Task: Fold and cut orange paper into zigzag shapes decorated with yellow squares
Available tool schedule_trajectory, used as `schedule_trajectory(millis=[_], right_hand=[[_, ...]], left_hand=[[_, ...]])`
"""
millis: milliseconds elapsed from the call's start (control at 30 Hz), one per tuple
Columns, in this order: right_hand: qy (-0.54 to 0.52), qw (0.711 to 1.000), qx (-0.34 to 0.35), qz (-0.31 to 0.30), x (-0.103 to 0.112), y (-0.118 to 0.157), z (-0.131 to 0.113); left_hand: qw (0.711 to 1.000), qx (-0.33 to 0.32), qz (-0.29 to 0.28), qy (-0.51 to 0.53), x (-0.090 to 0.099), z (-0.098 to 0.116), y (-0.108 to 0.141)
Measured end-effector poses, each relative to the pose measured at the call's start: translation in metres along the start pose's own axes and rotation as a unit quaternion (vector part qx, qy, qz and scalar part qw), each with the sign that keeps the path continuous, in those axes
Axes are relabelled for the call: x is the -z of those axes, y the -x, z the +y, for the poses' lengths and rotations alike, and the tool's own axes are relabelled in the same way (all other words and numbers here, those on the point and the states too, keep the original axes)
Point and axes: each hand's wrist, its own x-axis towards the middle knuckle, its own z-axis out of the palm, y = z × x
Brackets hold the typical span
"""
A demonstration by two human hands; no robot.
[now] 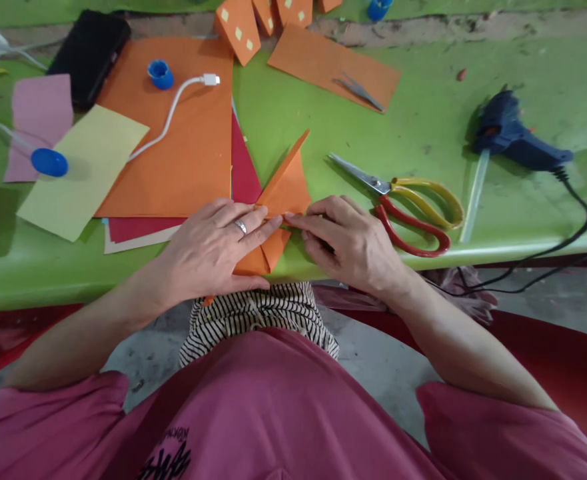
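Paper (pixel 288 185), orange and folded, lies near the front edge of the green surface (pixel 423 80), partly under the left hand (pixel 213 247), which is open, fingers laid across it. The right hand (pixel 346 240) curls its fingers, tips at the paper; whether they pinch it cannot be told. Scissors (pixel 384 187) lie just beside.

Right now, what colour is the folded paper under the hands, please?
The folded paper is orange, as the head view shows best.
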Motion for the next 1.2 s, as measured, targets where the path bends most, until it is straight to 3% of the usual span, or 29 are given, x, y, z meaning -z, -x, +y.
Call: schedule_trajectory(millis=[300,500,800,1200], right_hand=[[0.118,0.986,-0.118,0.006,0.008,0.006,0.002],[0.072,0.997,0.018,0.002,0.001,0.007,-0.003],[0.063,0.997,-0.025,0.02,0.001,0.013,-0.01],[0.043,0.998,0.025,0.045,0.007,0.011,-0.014]], left_hand=[[1.0,0.002,0.009,-0.005,0.0,0.001,-0.001],[1.0,0.003,0.01,-0.018,0.0,0.002,-0.001],[1.0,0.021,0.008,0.002,0.0,0.003,0.0],[0.999,-0.009,0.022,0.022,0.015,-0.006,0.015]])
